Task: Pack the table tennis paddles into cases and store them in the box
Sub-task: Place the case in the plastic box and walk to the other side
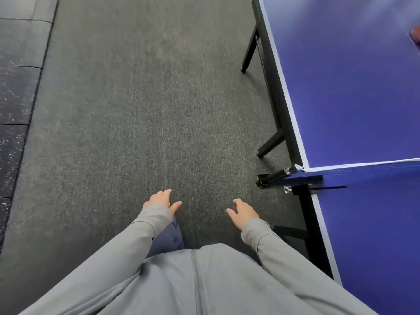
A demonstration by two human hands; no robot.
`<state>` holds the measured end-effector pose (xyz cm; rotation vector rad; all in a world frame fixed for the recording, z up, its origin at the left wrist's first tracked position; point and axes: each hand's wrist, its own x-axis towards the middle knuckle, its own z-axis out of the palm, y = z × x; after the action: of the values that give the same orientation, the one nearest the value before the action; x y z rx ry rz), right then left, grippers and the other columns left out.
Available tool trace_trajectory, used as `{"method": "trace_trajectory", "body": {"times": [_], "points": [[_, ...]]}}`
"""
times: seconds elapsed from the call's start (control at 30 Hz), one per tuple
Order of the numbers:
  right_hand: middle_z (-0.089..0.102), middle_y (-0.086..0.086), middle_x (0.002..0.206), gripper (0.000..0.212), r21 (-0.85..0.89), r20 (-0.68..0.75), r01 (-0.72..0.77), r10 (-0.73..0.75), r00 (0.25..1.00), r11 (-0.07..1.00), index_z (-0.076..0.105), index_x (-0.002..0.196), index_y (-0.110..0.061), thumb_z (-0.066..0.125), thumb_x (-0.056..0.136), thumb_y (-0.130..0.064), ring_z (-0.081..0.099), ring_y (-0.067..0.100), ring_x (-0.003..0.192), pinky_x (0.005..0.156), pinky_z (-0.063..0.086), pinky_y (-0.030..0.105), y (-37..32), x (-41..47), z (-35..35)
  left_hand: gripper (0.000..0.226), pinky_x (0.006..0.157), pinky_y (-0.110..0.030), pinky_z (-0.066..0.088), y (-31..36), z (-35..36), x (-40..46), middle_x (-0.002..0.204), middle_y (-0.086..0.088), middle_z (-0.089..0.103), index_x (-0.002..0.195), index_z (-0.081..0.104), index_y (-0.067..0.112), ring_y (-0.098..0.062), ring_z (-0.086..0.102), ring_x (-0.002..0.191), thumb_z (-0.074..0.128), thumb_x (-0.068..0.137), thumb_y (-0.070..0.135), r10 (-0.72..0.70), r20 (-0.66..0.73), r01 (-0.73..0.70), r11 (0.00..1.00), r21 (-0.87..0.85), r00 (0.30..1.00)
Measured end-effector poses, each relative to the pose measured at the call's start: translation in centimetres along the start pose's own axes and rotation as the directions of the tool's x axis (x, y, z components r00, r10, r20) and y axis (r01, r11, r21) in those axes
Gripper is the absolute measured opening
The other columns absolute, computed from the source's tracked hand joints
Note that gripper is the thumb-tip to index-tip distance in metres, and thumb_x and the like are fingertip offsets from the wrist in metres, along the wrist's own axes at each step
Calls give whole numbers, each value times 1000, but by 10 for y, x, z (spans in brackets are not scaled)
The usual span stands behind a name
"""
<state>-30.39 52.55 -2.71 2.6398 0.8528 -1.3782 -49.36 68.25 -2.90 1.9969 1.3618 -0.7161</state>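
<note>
Grey carpet (136, 110) fills the view, with a blue table (363, 98) right of both hands. Left hand (160, 200) and right hand (244, 212) hang spread, holding nothing. Reddish blur, possibly a paddle (415, 37), lies well beyond the right hand on the table's far edge.

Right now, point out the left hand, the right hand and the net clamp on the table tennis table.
left hand (160, 200): head view, on the back of the hand.
right hand (244, 212): head view, on the back of the hand.
net clamp (276, 175): head view, on the black post at the table tennis table's (354, 98) edge.
</note>
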Motion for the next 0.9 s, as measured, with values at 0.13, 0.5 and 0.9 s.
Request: {"method": "trace_trajectory", "body": {"times": [0.13, 0.5, 0.9], "points": [[48, 5, 139, 50, 22, -13, -29, 29, 999, 999, 35, 140, -19, 44, 96, -40, 44, 27, 129, 105, 37, 41, -77, 25, -18, 62, 104, -39, 35, -28, -67, 49, 144, -4, 41, 145, 29, 21, -24, 37, 133, 45, 92, 51, 39, -5, -39, 999, 11, 999], [47, 6, 139, 49, 140, -72, -86, 97, 993, 986, 35, 139, -19, 44, 96, -40, 42, 27, 129, 106, 34, 41, -184, 83, -77, 61, 106, -40, 35, -49, -185, 145, 146, -4, 40, 144, 30, 20, -26, 38, 133, 43, 93, 51, 88, 27, -90, 993, 76, 996], [49, 5, 136, 50, 345, -55, -197, 229, 972, 918, 37, 139, -19, 45, 95, -41, 46, 27, 126, 105, 37, 38, -190, 184, -169, 62, 107, -38, 34, 54, -273, 257, 146, -5, 39, 144, 30, 18, -25, 37, 134, 43, 93, 51, 197, 43, -201, 966, 162, 980]]}}
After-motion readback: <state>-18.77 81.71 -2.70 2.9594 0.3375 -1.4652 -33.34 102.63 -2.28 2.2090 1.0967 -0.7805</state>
